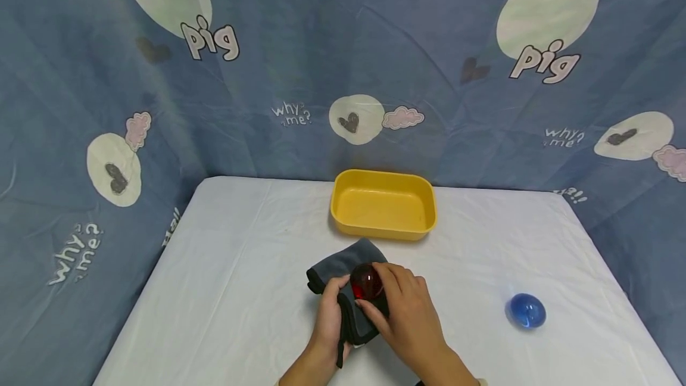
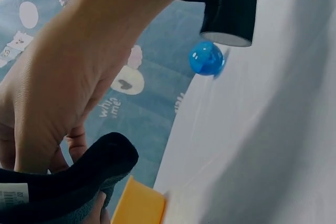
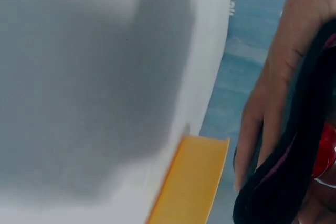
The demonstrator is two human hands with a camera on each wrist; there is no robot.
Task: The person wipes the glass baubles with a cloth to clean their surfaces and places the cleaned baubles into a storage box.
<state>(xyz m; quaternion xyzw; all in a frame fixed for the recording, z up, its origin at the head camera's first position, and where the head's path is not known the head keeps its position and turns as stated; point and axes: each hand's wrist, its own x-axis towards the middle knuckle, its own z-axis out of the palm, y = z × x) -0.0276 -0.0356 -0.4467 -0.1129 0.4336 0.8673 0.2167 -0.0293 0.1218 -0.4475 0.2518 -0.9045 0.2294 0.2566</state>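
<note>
In the head view, my left hand (image 1: 326, 325) grips a dark grey cloth (image 1: 343, 261) with black edging, thumb on top of it. My right hand (image 1: 408, 314) pinches a clear red ball (image 1: 365, 282) between thumb and fingers, against the cloth's upper face. Part of the ball (image 3: 326, 150) also shows beyond the cloth's dark edge (image 3: 283, 177) in the right wrist view. A white label (image 2: 13, 195) is on the cloth in the left wrist view. Most of my left fingers are hidden under the cloth.
A yellow tray (image 1: 383, 234) stands at the back middle of the white-covered table (image 1: 214, 290). To the right of my hands lies a clear blue ball (image 1: 527, 311). A blue printed curtain (image 1: 300, 64) hangs behind the table and at both sides.
</note>
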